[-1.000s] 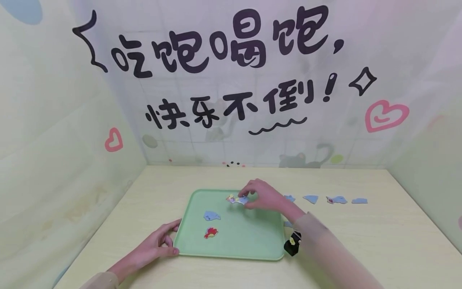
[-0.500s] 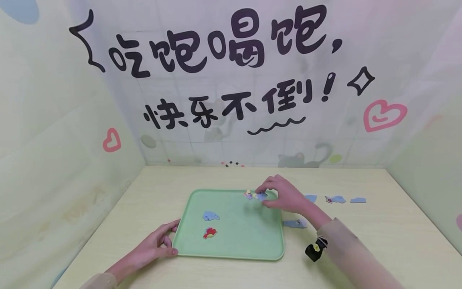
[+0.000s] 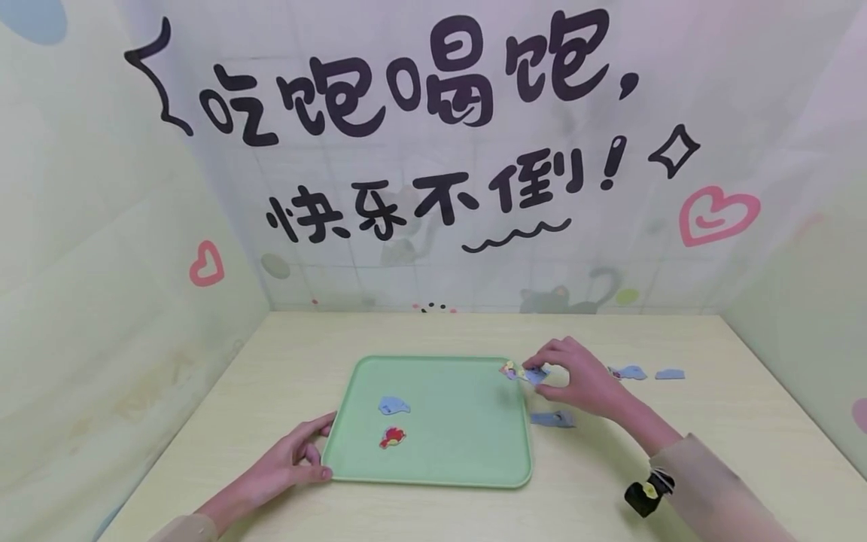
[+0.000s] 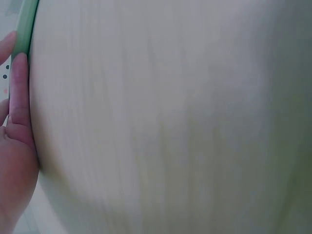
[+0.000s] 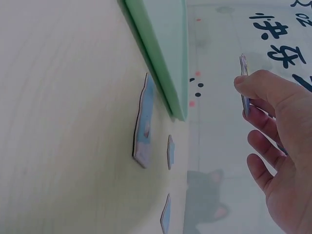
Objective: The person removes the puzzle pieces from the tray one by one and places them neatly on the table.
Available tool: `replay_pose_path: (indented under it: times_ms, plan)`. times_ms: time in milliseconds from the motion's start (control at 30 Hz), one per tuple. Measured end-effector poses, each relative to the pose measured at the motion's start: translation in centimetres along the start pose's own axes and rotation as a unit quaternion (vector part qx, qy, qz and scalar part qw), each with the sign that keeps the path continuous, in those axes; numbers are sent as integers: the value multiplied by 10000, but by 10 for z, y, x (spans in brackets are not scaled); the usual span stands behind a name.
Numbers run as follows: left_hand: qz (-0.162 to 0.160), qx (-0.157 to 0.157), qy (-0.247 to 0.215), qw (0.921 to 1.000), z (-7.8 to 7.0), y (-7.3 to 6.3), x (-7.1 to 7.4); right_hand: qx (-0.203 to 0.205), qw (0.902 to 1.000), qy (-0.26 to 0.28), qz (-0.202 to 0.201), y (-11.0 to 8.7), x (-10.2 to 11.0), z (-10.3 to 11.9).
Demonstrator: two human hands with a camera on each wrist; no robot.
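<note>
In the head view my right hand (image 3: 576, 376) pinches an irregular blue puzzle piece (image 3: 512, 370) with a colourful pattern, above the right rear corner of the green tray (image 3: 467, 421). The right wrist view shows this puzzle piece (image 5: 244, 73) edge-on, with thumb and fingertips around it and the other fingers bent. My left hand (image 3: 287, 459) is at the tray's left side, thumb at the front corner and fingertips against the rim. On the tray lie a blue piece (image 3: 394, 406) and a red piece (image 3: 393, 437).
Right of the tray, a long blue piece (image 3: 552, 418) lies against its edge on the wooden table (image 3: 745, 436). Farther right and back are a blue piece with a red mark (image 3: 630, 373) and a small blue piece (image 3: 670, 374). A printed cloth wall (image 3: 433, 278) stands behind.
My right hand has carried the pinched puzzle piece to the right, from over the tray's rear middle to its right rear corner. The left hand and the two pieces on the tray stay in place.
</note>
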State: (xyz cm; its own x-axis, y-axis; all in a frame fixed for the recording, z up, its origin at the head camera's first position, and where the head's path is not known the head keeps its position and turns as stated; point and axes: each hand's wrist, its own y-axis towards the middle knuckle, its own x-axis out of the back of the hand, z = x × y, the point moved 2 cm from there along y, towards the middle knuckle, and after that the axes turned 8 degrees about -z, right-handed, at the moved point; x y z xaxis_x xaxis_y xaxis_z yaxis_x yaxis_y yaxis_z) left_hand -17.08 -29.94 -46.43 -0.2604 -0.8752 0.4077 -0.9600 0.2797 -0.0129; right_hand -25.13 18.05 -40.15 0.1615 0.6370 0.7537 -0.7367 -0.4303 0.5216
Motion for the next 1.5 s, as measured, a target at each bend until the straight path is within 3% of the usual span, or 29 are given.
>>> replay_pose_path:
  times_ms: [633, 1500]
  plan:
    - [-63, 227, 142, 9996, 0, -1, -2, -141, 9989, -314, -320, -55, 25, -34]
    - [-38, 247, 178, 9995, 2, 0, -2, -428, 9968, -656, -172, -91, 37, -58]
